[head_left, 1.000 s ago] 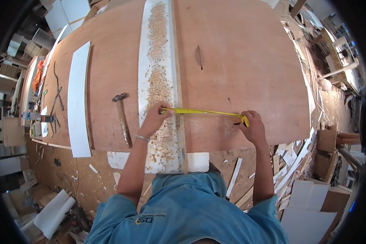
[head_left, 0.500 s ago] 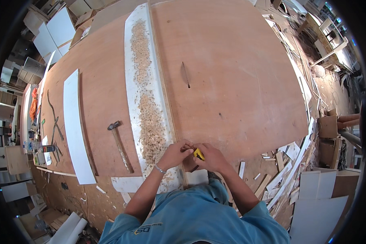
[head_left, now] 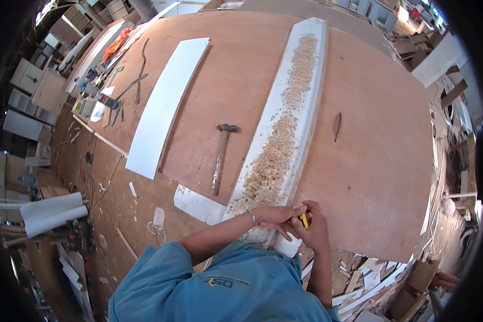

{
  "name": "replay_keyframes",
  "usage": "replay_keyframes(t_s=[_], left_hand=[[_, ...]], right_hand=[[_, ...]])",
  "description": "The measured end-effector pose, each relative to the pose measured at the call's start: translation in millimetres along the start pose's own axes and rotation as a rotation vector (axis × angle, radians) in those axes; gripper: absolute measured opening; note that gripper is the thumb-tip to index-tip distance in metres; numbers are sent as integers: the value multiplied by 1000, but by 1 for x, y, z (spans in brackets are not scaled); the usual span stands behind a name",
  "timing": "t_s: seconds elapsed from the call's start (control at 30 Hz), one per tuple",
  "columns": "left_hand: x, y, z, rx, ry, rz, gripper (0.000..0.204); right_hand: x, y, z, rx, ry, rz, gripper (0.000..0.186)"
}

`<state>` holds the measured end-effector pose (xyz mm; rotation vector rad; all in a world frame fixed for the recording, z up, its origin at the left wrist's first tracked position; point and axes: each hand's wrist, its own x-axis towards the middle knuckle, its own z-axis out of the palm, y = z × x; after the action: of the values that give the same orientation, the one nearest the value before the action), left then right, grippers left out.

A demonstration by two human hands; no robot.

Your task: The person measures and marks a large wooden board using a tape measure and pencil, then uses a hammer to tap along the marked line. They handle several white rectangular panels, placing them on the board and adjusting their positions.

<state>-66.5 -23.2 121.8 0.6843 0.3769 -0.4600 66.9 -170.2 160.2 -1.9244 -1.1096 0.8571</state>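
Note:
My right hand [head_left: 312, 232] is closed around a yellow tape measure [head_left: 304, 220] at the near end of a long white curved board [head_left: 300, 96] strewn with wood shavings. My left hand [head_left: 276, 217] meets the right one there, its fingers pinching at the tape measure's front. Both hands sit close together over the near edge of the big plywood sheet [head_left: 381, 161]. A wooden-handled hammer [head_left: 220, 158] lies on the plywood, to the left of the white board.
A second white curved strip [head_left: 163, 107] lies further left on the plywood. A dark thin tool [head_left: 337, 126] rests right of the shavings. Hand tools and cables [head_left: 118, 88] clutter the far left edge. White rolls [head_left: 53, 212] and offcuts [head_left: 370, 279] litter the floor.
The tape, stretched across the plywood a second ago, has been drawn in. My hands came together at the board's near end, and my view has swung to the left.

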Motion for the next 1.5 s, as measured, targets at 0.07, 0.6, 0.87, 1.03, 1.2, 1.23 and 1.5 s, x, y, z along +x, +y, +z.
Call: replay_keyframes(t_s=[0.07,0.6,0.87,1.03,1.2,1.23,1.5], left_hand=[[4,-25,-5,-205,-29,74,71],[-38,-57,-32,-244,137,274,71],[-29,-43,-14,-354,100,303,70],[-18,-49,-14,-354,40,302,74],[-17,-54,-14,-458,33,246,74],[-21,-51,-11,-479,35,230,74],[-3,-56,-39,40,63,221,65]], right_hand=[[4,-12,6,-79,-90,-20,66],[22,-42,57,-91,-188,-304,50],[15,-39,45,-150,-171,-281,48],[8,-25,44,-119,-158,-281,51],[0,-23,52,-193,-66,-250,51],[-1,-22,54,-178,-46,-236,51],[-16,9,59,-95,55,-114,46]])
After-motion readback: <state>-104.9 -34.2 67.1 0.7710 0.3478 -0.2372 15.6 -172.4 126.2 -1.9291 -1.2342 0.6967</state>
